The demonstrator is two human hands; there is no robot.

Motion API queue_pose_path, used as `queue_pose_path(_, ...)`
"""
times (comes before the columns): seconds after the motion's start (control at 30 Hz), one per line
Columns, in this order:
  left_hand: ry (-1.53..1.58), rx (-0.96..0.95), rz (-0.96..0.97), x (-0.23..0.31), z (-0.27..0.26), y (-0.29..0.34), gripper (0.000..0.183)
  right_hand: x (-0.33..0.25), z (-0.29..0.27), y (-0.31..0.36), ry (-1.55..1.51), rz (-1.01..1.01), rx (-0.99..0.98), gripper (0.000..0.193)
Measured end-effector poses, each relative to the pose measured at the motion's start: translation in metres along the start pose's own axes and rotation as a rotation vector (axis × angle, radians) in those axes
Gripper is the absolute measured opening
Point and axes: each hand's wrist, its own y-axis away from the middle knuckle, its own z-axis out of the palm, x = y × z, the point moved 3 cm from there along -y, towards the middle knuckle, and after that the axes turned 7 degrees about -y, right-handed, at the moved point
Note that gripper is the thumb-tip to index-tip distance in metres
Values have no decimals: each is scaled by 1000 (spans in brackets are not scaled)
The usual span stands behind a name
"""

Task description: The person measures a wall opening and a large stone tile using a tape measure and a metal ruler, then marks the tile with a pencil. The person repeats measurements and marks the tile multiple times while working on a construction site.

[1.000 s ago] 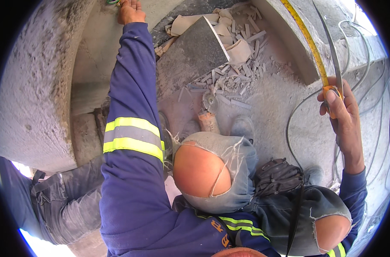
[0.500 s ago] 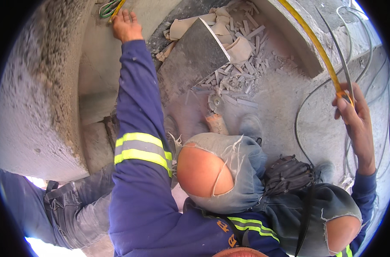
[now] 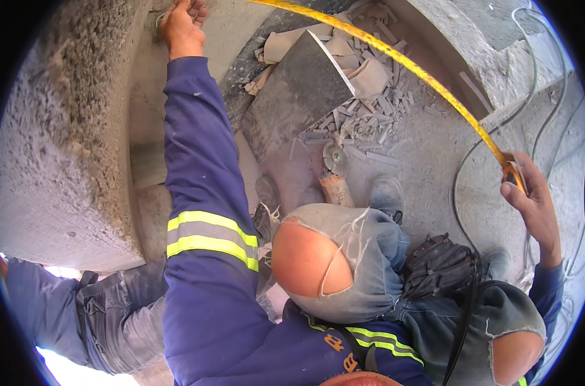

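An orange tape measure case (image 3: 513, 177) sits in my right hand (image 3: 535, 204), fingers and thumb closed around it, at the right of the view. Its yellow blade (image 3: 395, 54) is drawn out long and arches leftward over the floor, leaving the top edge. At the top left, my left hand (image 3: 184, 29) is stretched out against the concrete wall, fingers curled on the blade's end; the grip itself is cut off by the frame. Below the blade, an angle grinder with an orange body (image 3: 337, 190) and a round disc (image 3: 335, 157) lies on the floor before my feet.
A dark slab (image 3: 299, 90) leans amid broken strips and rubble (image 3: 369, 116). Rough concrete (image 3: 67, 148) rises at the left, with another person's trousers (image 3: 118, 315) below. Grey cables (image 3: 463, 174) run along the right. A black bundle (image 3: 437, 264) lies by my knees.
The blade has swung down and left, now arching across the upper view. My left hand has shifted slightly upward toward the top edge; the yellow end and green wires beside it have gone from sight.
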Motion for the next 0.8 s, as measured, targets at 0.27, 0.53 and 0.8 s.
queue_pose_path(0.27, -8, -64, 85, -21, 0, -17, 13, 132, -63, 97, -35, 254, 131, 62)
queue_pose_path(0.53, -131, 186, 109, 11, -13, -8, 29, 73, -13, 51, -146, 218, 27, 47)
queue_pose_path(0.8, -225, 165, 162, 15, -7, -27, 8, 28, 33, -3, -201, 162, -156, 48)
